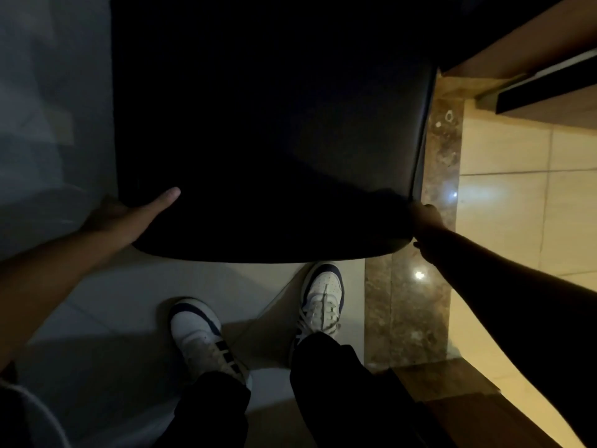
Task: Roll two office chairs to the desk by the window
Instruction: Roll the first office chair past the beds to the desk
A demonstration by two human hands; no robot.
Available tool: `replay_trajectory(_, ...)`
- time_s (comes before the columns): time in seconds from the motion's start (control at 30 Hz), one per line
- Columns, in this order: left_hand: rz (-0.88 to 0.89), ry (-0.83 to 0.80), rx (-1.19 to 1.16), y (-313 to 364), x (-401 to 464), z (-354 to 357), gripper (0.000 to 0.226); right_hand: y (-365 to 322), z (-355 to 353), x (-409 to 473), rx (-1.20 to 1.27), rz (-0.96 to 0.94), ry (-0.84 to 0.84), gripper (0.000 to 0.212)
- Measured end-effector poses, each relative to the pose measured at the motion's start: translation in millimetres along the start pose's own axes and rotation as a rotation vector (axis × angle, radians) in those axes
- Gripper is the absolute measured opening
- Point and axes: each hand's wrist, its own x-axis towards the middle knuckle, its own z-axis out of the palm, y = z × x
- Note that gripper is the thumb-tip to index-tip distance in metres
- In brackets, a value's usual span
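A black office chair (274, 140) fills the middle of the head view, seen from above and behind, its backrest top edge nearest me. My left hand (129, 215) grips the left corner of the backrest, thumb lying on top of the dark padding. My right hand (426, 221) holds the right corner, fingers wrapped around the edge. The chair's base and wheels are hidden under the backrest. Only this one chair is in view.
My two white sneakers (323, 295) stand on pale floor tiles just behind the chair. A brown marble threshold strip (407, 302) runs along the right, with lit beige tiles (517, 189) beyond. A wooden door frame (517, 43) is at top right. A grey wall (48, 108) lies left.
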Motion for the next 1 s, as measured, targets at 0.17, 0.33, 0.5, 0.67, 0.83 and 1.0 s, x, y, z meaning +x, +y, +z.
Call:
replay_trajectory(0.17, -0.029, 0.062, 0.094, 20.3, -44.7, -50.8, 0.147, -22.4, -27.1, -60.9, -0.042, -0.081, 0.063, 0.047)
replay_trajectory(0.33, 0.001, 0.152, 0.128, 58.9, -93.5, -119.3, 0.150, -58.8, -62.5, -141.0, -0.129, -0.206, 0.216, 0.050)
replay_trajectory(0.5, 0.094, 0.244, 0.069, 122.0, -158.0, -208.5, 0.148, -122.5, -114.7, -230.3, -0.192, -0.248, 0.327, 0.058)
replay_trajectory(0.67, 0.199, 0.321, 0.063, 212.2, -224.0, -298.0, 0.131, -207.3, -171.6, -315.1, -0.156, -0.343, 0.458, 0.060)
replay_trajectory(0.83, 0.276, 0.423, -0.094, 296.0, -255.9, -398.5, 0.096, -308.0, -215.5, -388.4, -0.047, -0.402, 0.533, 0.050)
replay_trajectory(1.0, 0.330, 0.466, -0.227, 384.2, -288.5, -472.9, 0.070, -402.7, -244.1, -441.9, 0.110, -0.488, 0.435, 0.042)
